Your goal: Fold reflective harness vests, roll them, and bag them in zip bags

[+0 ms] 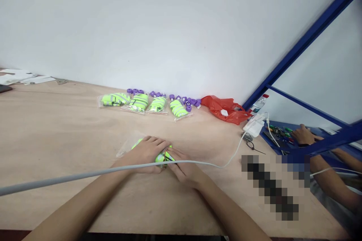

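Near the middle of the tabletop, my left hand [147,153] lies with its fingers closed over a neon yellow reflective strap bundle [161,158]. A clear plastic bag [123,150] sticks out to the left from under that hand. My right hand [185,167] presses its fingers against the bundle's right side. Both hands cover most of it, so I cannot tell how far it sits inside the bag. Small dark and orange-red details show between the hands. A grey-white cable [113,170] crosses the view in front of them.
Several bagged neon bundles [139,102] line the back beside purple roller-like parts [189,103]. A red plastic bag [223,108], bottle [258,104], white charger-like box [254,124] and black cable tie [250,144] are right. A co-worker's hand [304,135] is beyond the blue frame [308,45].
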A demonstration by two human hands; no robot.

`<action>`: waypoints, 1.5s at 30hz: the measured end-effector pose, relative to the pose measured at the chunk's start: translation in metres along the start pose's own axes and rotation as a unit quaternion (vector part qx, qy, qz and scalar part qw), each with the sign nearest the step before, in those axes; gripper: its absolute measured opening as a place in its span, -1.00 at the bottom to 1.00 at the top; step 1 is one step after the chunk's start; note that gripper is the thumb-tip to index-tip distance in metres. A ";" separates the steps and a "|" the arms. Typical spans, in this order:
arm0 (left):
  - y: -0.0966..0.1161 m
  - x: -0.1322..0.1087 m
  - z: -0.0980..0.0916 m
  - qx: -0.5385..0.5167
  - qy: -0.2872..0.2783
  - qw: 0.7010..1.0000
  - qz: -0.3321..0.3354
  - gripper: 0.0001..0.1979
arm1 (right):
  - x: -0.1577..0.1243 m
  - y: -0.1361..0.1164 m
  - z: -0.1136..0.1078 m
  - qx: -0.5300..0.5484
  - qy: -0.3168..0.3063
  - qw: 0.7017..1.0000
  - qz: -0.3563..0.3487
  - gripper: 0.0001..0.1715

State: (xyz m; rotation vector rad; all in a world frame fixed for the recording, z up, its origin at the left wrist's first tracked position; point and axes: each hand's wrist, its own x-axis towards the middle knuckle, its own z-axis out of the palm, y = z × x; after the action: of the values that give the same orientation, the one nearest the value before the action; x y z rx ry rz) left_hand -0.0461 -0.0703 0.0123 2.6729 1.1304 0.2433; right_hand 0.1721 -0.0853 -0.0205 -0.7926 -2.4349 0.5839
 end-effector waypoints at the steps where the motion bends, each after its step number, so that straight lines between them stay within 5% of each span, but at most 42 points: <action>1: 0.000 0.000 0.000 -0.003 0.001 1.000 0.003 -0.20 | 0.000 0.001 0.002 -0.026 0.002 1.000 -0.010 -0.56; 12: 0.008 0.004 0.008 0.001 0.012 1.000 0.023 -0.29 | 0.000 0.014 0.028 -0.285 0.019 0.954 -0.088 -0.58; 19: -0.001 0.006 0.017 -0.016 0.033 0.998 0.041 -0.28 | 0.001 0.008 0.009 -0.125 -0.009 0.990 -0.072 -0.64; 29: -0.008 0.005 0.015 -0.033 0.031 0.998 0.054 -0.19 | -0.003 -0.006 -0.006 -0.012 -0.066 0.998 -0.008 -0.27; 40: -0.008 0.004 0.009 -0.058 0.018 0.996 0.068 -0.26 | -0.008 0.018 0.018 0.000 0.079 0.997 -0.011 -0.56; 45: -0.011 0.004 0.009 -0.074 0.031 0.994 0.074 -0.28 | -0.010 0.015 0.020 -0.077 0.076 0.993 -0.047 -0.76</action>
State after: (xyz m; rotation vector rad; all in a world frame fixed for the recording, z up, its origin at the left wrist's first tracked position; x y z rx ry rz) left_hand -0.0485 -0.0614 0.0013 2.6354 0.8930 0.4201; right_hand 0.1737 -0.0859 -0.0473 -0.7508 -2.3820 0.2915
